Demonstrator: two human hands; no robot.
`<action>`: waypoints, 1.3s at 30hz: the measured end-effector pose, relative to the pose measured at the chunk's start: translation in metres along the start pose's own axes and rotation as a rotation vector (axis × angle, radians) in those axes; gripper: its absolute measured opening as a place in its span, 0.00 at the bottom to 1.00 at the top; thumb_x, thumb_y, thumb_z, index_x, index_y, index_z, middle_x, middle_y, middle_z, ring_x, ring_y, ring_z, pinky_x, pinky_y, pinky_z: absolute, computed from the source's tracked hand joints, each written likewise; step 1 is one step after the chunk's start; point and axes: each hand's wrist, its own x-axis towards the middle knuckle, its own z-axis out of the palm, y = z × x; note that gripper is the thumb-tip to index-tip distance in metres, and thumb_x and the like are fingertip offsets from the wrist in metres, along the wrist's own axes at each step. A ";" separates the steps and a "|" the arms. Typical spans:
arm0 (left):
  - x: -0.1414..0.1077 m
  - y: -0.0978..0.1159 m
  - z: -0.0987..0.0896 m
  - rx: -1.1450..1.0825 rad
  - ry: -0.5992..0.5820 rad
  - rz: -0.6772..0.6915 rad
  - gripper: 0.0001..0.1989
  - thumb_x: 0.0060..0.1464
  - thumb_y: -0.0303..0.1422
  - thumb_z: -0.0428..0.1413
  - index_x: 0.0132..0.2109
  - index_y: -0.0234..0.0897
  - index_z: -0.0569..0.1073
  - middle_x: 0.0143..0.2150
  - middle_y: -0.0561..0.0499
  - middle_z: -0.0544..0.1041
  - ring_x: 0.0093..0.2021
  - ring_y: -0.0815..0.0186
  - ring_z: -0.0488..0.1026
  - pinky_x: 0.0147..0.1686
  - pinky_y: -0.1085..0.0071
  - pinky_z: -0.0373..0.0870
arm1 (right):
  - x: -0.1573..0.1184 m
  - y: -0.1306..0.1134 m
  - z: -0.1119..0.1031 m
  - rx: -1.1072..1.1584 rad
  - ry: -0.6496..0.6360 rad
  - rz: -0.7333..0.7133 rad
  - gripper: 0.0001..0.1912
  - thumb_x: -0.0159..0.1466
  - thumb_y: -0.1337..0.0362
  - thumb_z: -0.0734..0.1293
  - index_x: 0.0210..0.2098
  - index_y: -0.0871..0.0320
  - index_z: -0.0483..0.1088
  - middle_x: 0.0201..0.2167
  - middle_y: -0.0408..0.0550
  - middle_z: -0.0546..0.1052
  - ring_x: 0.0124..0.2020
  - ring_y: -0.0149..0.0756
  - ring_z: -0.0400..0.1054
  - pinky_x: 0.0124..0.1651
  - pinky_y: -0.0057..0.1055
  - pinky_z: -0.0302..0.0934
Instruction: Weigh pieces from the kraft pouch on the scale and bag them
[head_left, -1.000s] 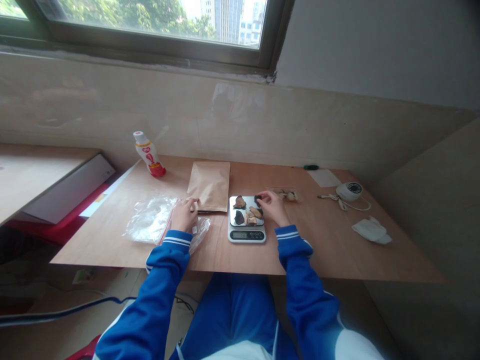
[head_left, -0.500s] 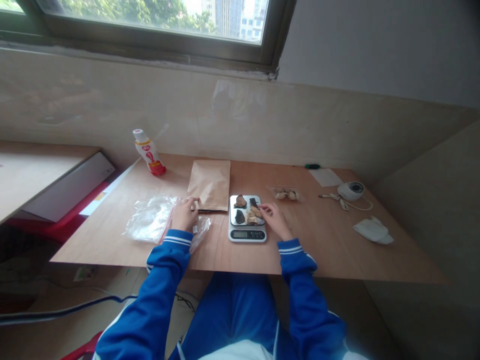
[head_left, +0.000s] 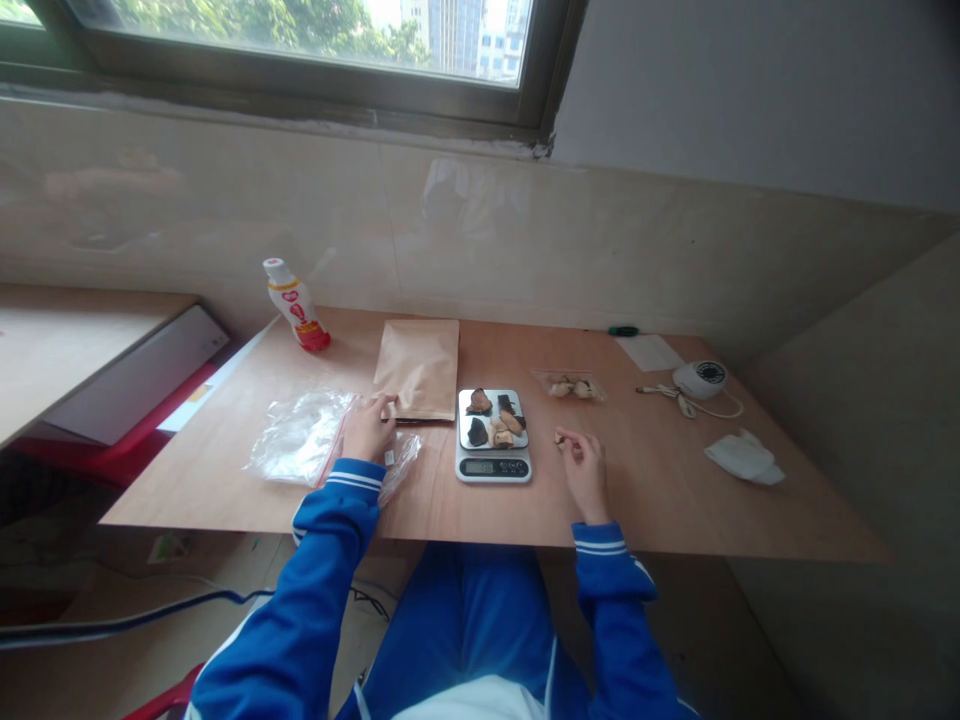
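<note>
A white digital kitchen scale stands mid-table, its display too blurred to read. Several dried pieces, dark and pale brown like dried mushroom slices, lie on its plate. To the right of the scale, my right hand pinches a small brownish dried piece between thumb and fingertips, just above the table. My left hand rests with loosely bent fingers at the lower left corner of a brown kraft paper bag. Clear plastic bags lie under and beside that hand; its palm is hidden.
Behind the scale lies a small clear bag of pale pieces. A white camera with a cable, a crumpled tissue, a paper sheet and a green-handled tool are at right. A red-and-white bottle stands back left.
My right hand has moved right and toward me, off the scale plate, with a small dried piece in its fingers. The left hand has stayed in place.
</note>
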 end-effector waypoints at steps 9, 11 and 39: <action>0.001 -0.001 0.000 -0.013 -0.002 0.003 0.21 0.50 0.28 0.48 0.52 0.40 0.70 0.51 0.46 0.75 0.50 0.58 0.71 0.51 0.63 0.65 | -0.033 0.022 -0.009 -0.097 0.187 0.006 0.14 0.61 0.66 0.57 0.35 0.59 0.74 0.36 0.54 0.70 0.41 0.45 0.64 0.46 0.44 0.61; 0.000 -0.002 0.000 -0.017 -0.003 0.005 0.21 0.50 0.28 0.48 0.52 0.40 0.70 0.51 0.46 0.75 0.50 0.57 0.71 0.51 0.63 0.66 | -0.037 0.024 -0.009 -0.112 0.197 0.008 0.13 0.61 0.67 0.57 0.35 0.59 0.73 0.36 0.54 0.70 0.41 0.45 0.64 0.47 0.45 0.61; -0.106 0.017 -0.029 -0.390 -0.220 0.100 0.15 0.55 0.43 0.51 0.43 0.42 0.76 0.41 0.47 0.80 0.39 0.59 0.77 0.38 0.64 0.75 | -0.091 -0.117 0.036 0.379 -0.429 0.053 0.10 0.66 0.62 0.60 0.44 0.54 0.69 0.42 0.51 0.73 0.44 0.40 0.69 0.46 0.38 0.66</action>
